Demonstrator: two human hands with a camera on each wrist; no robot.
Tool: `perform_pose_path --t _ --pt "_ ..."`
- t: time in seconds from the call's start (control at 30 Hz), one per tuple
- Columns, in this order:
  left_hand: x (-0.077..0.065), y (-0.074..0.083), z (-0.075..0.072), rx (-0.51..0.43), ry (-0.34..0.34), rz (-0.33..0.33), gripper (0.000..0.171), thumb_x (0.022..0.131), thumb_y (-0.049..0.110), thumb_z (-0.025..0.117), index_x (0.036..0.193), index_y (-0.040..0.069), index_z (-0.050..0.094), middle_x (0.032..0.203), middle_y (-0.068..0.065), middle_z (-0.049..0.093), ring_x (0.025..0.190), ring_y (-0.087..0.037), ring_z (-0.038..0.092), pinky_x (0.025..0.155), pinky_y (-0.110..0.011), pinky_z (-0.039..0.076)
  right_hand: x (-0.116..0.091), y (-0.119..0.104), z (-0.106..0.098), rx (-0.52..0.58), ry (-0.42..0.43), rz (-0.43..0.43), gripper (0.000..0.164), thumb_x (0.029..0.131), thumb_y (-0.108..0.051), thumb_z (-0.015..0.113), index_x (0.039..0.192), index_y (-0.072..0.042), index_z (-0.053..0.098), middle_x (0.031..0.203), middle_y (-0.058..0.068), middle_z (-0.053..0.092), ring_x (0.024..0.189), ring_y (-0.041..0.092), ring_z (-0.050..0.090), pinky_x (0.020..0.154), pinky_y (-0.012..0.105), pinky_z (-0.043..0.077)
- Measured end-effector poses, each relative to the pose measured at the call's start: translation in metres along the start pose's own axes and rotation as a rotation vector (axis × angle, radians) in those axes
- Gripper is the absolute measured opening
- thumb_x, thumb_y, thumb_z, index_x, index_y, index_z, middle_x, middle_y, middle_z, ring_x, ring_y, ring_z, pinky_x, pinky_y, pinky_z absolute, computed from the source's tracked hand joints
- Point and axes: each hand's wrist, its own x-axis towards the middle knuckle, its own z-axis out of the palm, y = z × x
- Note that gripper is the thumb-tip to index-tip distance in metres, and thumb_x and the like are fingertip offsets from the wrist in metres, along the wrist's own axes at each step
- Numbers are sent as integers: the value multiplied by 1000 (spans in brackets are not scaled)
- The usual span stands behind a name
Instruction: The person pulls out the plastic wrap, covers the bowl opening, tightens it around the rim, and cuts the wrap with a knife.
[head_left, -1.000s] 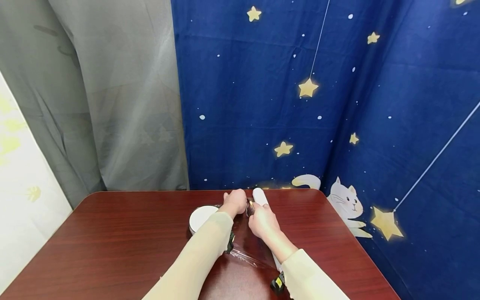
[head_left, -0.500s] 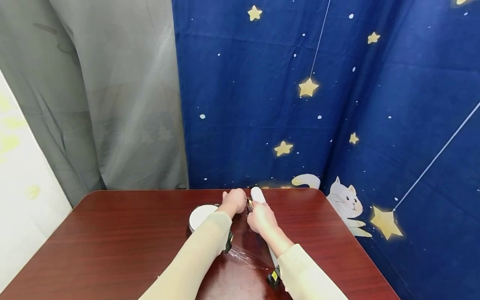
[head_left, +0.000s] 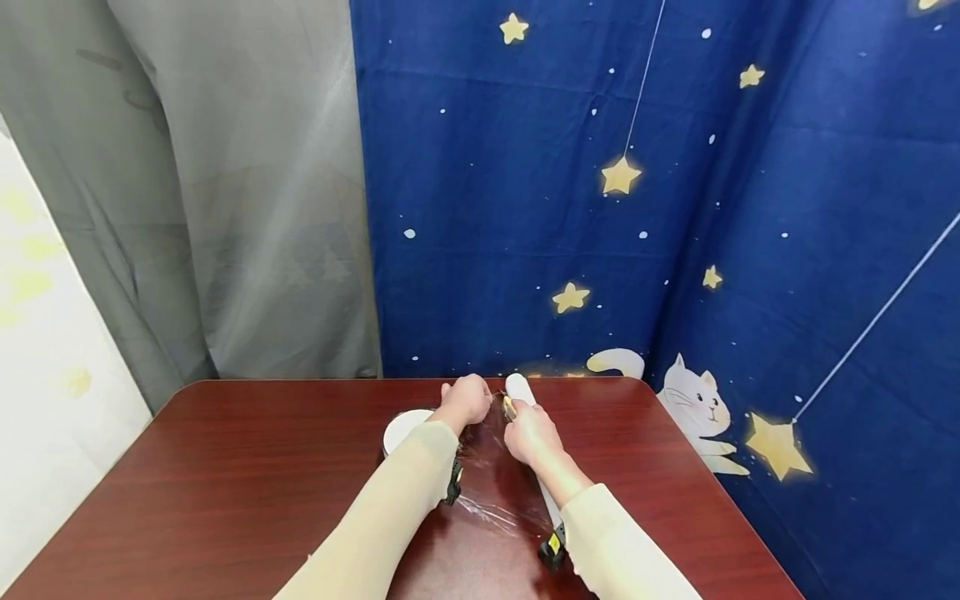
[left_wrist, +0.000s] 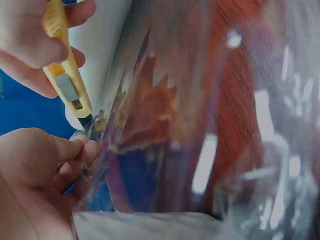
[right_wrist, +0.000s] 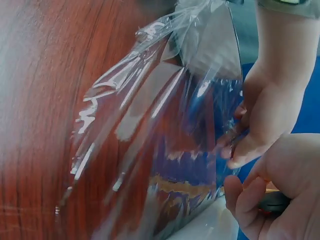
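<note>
My left hand [head_left: 467, 402] pinches the edge of a clear plastic film [right_wrist: 145, 115] between thumb and fingers. In my right hand [head_left: 534, 435] is a yellow utility knife [left_wrist: 69, 80], its tip close to the pinched edge in the left wrist view. Clear film stretches from the white roll [head_left: 519, 387] leftward over the table, with creases and glare. Partly behind the left forearm stands a round white-topped object [head_left: 402, 428]; the film lies around it. Whether the blade touches the film I cannot tell.
The dark red wooden table [head_left: 270, 467] extends on both sides of the hands. Its far edge runs just beyond them, in front of a grey curtain [head_left: 277, 250] and a blue star-patterned curtain [head_left: 480, 208]. The roll lies lengthwise under the right forearm.
The right hand with the utility knife has shifted slightly right, and its gap to the left hand has widened. The left hand keeps its pinch on the film, almost in place.
</note>
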Motion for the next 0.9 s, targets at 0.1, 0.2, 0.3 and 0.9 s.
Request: perform_pose_path --t 0.1,0.2,0.3,0.9 --pt "19 -15 15 1 7 -2 21 104 24 66 86 24 77 98 7 78 106 -22 69 108 -57 40 -26 -27 -37 45 9 2 48 93 -13 68 141 -5 65 115 23 76 103 41 75 90 56 61" --pt "30 -23 20 0 -12 -6 26 104 25 64 80 28 73 91 12 74 100 -18 67 111 -58 39 -40 -42 -60 43 25 -17 41 94 -12 69 135 -5 68 113 23 77 99 40 76 87 55 61" --pt "34 -26 21 -8 -24 -13 28 105 25 64 78 29 72 85 12 71 95 -17 65 113 -59 37 -47 -49 -72 -5 25 -15 39 95 -15 69 134 -8 71 117 21 79 101 38 76 87 54 61" --pt "-51 24 -32 -21 48 41 27 105 15 64 79 15 74 80 2 73 87 -19 65 106 -54 40 -38 -50 -68 117 99 24 41 98 -10 66 138 -8 71 127 23 78 112 44 75 96 59 60"
